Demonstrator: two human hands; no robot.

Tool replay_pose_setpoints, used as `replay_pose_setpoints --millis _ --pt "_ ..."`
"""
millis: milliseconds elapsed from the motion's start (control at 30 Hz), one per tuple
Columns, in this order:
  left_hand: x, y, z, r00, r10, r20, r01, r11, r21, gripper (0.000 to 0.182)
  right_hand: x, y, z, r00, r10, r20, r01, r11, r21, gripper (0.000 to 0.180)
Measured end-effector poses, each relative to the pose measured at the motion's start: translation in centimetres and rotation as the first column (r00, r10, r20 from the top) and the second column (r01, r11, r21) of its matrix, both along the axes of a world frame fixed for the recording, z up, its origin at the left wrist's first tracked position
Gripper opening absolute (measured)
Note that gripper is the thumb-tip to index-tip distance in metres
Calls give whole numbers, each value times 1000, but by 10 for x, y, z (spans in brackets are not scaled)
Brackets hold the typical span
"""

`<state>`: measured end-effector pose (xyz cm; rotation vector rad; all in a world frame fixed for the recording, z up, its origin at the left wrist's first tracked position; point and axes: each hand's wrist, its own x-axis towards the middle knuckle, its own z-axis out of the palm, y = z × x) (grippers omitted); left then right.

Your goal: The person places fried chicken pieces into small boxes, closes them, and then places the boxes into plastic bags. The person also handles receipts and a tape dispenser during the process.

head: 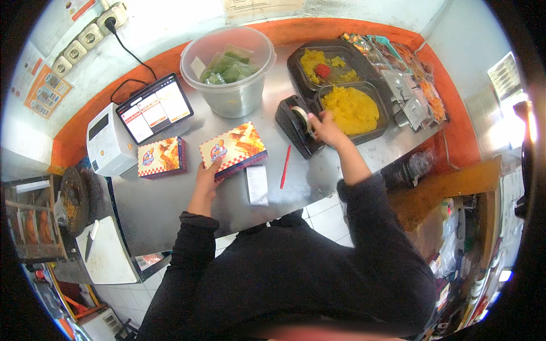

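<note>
My left hand grips the near left corner of a printed cardboard food box, thumb on the lid. At the black tape dispenser is my right hand, its thumb and fingers beside the tape roll; whether they pinch any tape cannot be told. A smaller printed box stands left of the held one. A paper receipt lies just below the held box, and a red pen rests between the receipt and the dispenser.
Behind stands a clear plastic bucket with green packets. Black trays of yellow food sit right of the dispenser, near sachets. A tablet and white printer are at left. A knife lies on a white cutting board.
</note>
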<state>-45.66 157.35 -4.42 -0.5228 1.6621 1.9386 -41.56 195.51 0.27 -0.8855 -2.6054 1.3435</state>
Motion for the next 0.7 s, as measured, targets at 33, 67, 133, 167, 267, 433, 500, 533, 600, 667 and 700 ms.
replay_pose_setpoints --millis 33,67,133,167,267,433,500,533,600,667,700 --pt "0 -1 3 1000 10 14 -10 1000 25 60 -4 8 1 996 40 81 -30 992 -120 68" --pt "2 -1 6 1000 -15 -9 16 999 32 50 -8 11 4 975 142 172 -83 948 -307 68" --pt "4 0 11 1000 -4 17 4 1000 0 49 -5 9 12 982 142 127 -97 946 -309 63" --pt "5 2 13 999 -1 37 2 1000 -19 48 0 5 17 985 168 45 -143 928 -345 61" --pt "8 6 20 993 -29 114 28 1000 14 46 45 17 27 989 148 8 -140 954 -263 39" --pt "14 17 29 986 -69 149 42 982 183 46 97 8 -41 986 -51 162 88 970 -229 18" --pt "17 22 33 983 -59 175 15 970 243 43 100 5 -53 975 -78 209 64 995 77 19" --pt "18 25 35 980 -28 198 -21 971 240 42 101 -2 -50 945 -99 311 -43 907 419 15" --pt "19 32 41 979 16 205 -72 961 268 41 100 -22 -23 991 -121 -61 113 986 -119 13" --pt "24 37 49 972 33 234 -101 953 286 40 104 -63 18 952 -131 -277 -13 886 -464 13" --pt "26 39 54 974 21 226 -87 954 286 40 100 -90 36 895 -44 -445 -216 828 -517 22"
